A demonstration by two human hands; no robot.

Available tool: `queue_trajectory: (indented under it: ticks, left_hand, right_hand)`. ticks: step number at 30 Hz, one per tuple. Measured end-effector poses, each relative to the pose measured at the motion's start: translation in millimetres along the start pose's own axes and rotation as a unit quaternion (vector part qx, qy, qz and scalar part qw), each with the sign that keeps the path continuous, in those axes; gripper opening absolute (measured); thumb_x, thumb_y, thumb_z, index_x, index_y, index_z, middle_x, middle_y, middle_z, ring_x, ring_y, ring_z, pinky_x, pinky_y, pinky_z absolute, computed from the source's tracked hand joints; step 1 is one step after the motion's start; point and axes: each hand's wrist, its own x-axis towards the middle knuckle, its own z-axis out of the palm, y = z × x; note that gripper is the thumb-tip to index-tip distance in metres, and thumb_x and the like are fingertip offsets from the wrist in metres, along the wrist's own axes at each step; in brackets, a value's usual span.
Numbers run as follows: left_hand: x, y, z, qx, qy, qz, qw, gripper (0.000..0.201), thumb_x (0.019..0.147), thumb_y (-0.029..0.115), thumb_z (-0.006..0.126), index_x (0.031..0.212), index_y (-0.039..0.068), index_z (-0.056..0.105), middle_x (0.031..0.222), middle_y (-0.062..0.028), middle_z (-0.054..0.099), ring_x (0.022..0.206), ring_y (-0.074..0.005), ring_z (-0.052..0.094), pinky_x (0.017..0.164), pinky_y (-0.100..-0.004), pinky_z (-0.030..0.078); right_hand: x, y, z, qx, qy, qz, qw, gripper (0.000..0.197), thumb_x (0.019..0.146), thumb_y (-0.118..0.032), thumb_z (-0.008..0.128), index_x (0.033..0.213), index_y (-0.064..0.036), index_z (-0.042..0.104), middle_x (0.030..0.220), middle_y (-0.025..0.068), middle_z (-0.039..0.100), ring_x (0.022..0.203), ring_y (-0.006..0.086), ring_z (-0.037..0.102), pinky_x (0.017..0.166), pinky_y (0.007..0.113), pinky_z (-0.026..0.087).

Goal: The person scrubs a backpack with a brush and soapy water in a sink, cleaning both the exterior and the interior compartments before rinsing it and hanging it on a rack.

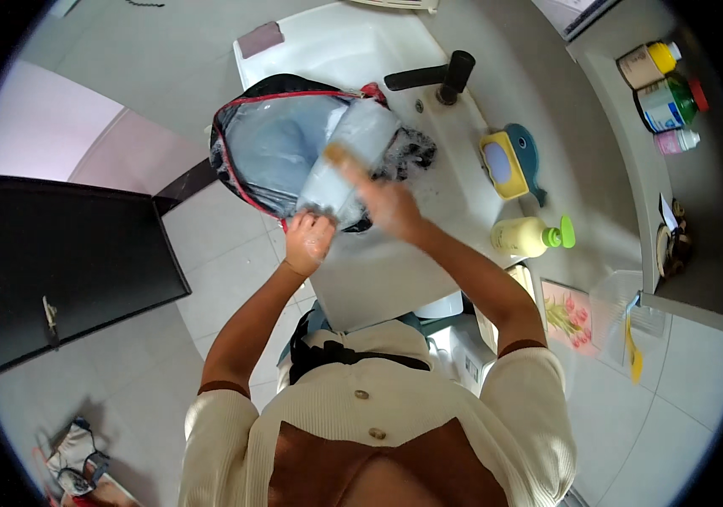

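Open bag [269, 139], dark outside with red piping and a pale grey lining, lies across the white sink [357, 283], upper middle of the frame, its left part over the sink's left edge. A pale panel [357, 131] of it stands up at a slant, wet; suds on the dark fabric to its right.

Left hand [307, 241], just left of frame centre: fingers bent together over the panel's lower end, clamped on it. Right hand [391, 207], near centre, motion-blurred: closed on a tan tool [340, 156], its far end against the panel; exact finger placement and the tool's kind cannot be told for the blur.

Black faucet [429, 78] above and right of the bag. Mauve pad [260, 40] on the sink's upper-left corner. Right of the basin, a blue-and-yellow soap dish [526, 160] with a lavender bar; below that, a pale yellow pump bottle [520, 237], green-topped, lying on its side in view. Three bottles on the shelf, upper right. Black door [74, 270] at left.
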Motion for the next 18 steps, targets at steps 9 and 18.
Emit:
queue_trajectory:
  ticks: [9, 18]
  left_hand:
    - [-3, 10, 12, 0.006, -0.044, 0.010, 0.999, 0.012, 0.068, 0.014, 0.056, 0.078, 0.009, 0.061, 0.085, -0.0023, 0.053, 0.077, -0.0206, 0.050, 0.074, -0.0344, 0.041]
    - [-8, 13, 17, 0.000, -0.051, 0.007, 0.999, 0.013, 0.070, 0.015, 0.056, 0.081, 0.010, 0.062, 0.085, -0.0031, 0.053, 0.079, -0.0223, 0.049, 0.070, -0.0355, 0.039]
  right_hand:
    - [64, 55, -33, -0.096, 0.032, -0.084, 0.991, 0.061, 0.083, -0.007, 0.041, 0.141, -0.0267, 0.034, 0.077, 0.0152, 0.066, 0.062, 0.0286, 0.064, 0.054, 0.040, 0.053]
    - [76, 58, -56, -0.142, 0.035, -0.044, 0.988, 0.062, 0.081, -0.017, 0.051, 0.140, -0.0292, 0.035, 0.075, 0.0174, 0.064, 0.060, 0.0319, 0.063, 0.053, 0.043, 0.051]
